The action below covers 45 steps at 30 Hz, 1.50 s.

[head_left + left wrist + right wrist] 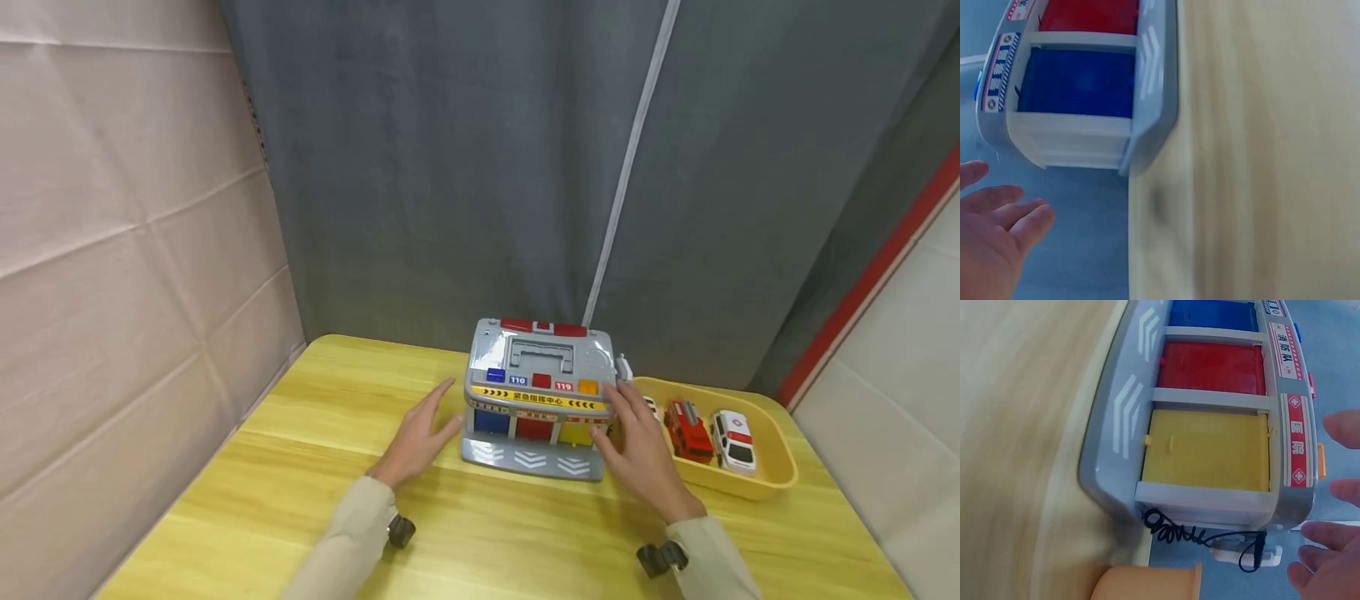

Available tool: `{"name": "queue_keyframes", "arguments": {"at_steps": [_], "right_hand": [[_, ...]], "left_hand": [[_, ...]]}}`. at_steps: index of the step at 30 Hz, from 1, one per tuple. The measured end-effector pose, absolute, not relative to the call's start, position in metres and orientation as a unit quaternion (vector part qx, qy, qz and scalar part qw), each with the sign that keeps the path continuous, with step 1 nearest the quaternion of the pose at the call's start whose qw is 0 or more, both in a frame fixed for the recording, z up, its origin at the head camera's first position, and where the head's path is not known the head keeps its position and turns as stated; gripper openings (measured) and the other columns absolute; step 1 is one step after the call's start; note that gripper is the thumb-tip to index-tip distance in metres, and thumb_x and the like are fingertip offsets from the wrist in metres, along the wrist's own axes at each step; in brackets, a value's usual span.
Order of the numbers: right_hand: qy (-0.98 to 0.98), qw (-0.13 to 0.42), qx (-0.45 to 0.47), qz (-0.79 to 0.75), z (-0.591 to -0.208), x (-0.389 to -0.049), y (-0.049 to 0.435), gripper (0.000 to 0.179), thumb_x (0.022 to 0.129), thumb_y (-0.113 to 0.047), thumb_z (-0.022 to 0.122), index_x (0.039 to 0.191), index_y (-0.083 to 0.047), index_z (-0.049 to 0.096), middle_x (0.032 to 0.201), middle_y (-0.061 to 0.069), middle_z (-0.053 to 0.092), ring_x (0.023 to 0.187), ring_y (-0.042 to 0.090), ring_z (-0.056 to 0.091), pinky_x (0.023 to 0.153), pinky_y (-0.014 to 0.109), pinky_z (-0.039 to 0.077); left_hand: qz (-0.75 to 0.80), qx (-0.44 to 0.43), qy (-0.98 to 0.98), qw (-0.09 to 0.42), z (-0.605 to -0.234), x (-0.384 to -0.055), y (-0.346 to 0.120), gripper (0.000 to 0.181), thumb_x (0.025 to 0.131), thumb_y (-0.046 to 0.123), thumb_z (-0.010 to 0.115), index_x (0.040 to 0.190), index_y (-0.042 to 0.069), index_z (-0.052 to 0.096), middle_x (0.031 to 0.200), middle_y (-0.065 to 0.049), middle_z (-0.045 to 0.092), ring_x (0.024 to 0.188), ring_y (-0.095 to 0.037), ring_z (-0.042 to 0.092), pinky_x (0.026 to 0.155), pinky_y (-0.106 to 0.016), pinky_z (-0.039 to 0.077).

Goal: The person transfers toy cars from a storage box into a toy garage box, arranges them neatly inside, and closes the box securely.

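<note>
A grey toy emergency station (487, 350) stands on the table, with a roof handle, coloured roof buttons and blue (1079, 81), red (1213, 367) and yellow (1207, 450) garage doors, all down. Left of it, my left hand (420, 437) hovers with fingers extended, holding nothing. My right hand (647, 450) is at the station's right side, fingers spread and nothing gripped; whether a fingertip touches the roof edge I cannot tell. On that side hangs a white handset-like piece (1247, 555) with a coiled black cord (1175, 532).
A yellow tray (783, 475) to the right holds a red fire engine (688, 431), a white ambulance (735, 442) and another toy vehicle partly hidden by my right hand. Behind the wooden table (255, 500) hangs a grey curtain (450, 167).
</note>
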State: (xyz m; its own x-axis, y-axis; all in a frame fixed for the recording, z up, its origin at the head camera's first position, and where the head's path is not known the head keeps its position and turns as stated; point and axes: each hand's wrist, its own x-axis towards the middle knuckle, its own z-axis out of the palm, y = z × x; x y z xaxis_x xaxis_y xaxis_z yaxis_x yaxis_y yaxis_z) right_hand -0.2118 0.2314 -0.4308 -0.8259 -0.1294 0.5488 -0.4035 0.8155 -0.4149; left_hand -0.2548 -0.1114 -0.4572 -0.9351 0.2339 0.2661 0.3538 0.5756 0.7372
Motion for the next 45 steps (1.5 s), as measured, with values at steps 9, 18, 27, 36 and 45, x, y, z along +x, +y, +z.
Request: {"name": "queue_keyframes", "arguments": {"at_steps": [9,18,27,36,45], "right_hand": [[-0.908,0.269,0.174,0.269,-0.432,-0.228,0.225,0.058,0.089,-0.009,0.071,0.143,-0.002,0.052,0.147,0.026,0.051,0.139,0.047,0.044,0.109,0.069,0.041],[-0.918,0.244,0.159,0.270,-0.427,-0.234,0.225,0.052,0.092,-0.011,0.070,0.141,-0.008,0.056,0.147,0.019,0.054,0.132,0.042,0.054,0.105,0.063,0.049],[-0.912,0.246,0.169,0.282,-0.430,-0.237,0.229,0.051,0.092,-0.011,0.071,0.141,-0.013,0.056,0.141,0.016,0.055,0.122,0.040,0.059,0.099,0.062,0.053],[-0.909,0.267,0.191,0.257,-0.436,-0.234,0.226,0.049,0.096,-0.008,0.065,0.144,-0.010,0.054,0.143,0.017,0.053,0.122,0.037,0.059,0.088,0.053,0.060],[-0.913,0.253,0.184,0.262,-0.432,-0.234,0.229,0.049,0.095,-0.010,0.067,0.143,-0.012,0.055,0.141,0.013,0.054,0.120,0.034,0.060,0.095,0.054,0.058]], "left_hand": [[-0.455,-0.192,-0.865,0.087,-0.449,-0.263,-0.090,0.066,0.102,0.044,0.053,0.159,0.023,0.028,0.166,-0.004,0.031,0.153,-0.032,0.032,0.125,-0.058,0.029],[-0.455,-0.179,-0.865,0.112,-0.446,-0.271,-0.079,0.057,0.104,0.039,0.052,0.155,0.017,0.039,0.162,-0.009,0.037,0.150,-0.032,0.036,0.124,-0.049,0.032],[-0.449,-0.140,-0.877,0.102,-0.431,-0.272,-0.074,0.057,0.099,0.035,0.063,0.151,0.018,0.046,0.156,-0.009,0.046,0.144,-0.034,0.045,0.120,-0.051,0.040],[-0.465,-0.110,-0.869,0.132,-0.434,-0.275,-0.070,0.055,0.095,0.036,0.068,0.144,0.013,0.055,0.147,-0.014,0.054,0.136,-0.031,0.055,0.114,-0.049,0.047],[-0.462,-0.118,-0.869,0.136,-0.436,-0.275,-0.069,0.057,0.095,0.036,0.068,0.144,0.012,0.055,0.146,-0.015,0.056,0.133,-0.031,0.057,0.114,-0.050,0.046]]}}
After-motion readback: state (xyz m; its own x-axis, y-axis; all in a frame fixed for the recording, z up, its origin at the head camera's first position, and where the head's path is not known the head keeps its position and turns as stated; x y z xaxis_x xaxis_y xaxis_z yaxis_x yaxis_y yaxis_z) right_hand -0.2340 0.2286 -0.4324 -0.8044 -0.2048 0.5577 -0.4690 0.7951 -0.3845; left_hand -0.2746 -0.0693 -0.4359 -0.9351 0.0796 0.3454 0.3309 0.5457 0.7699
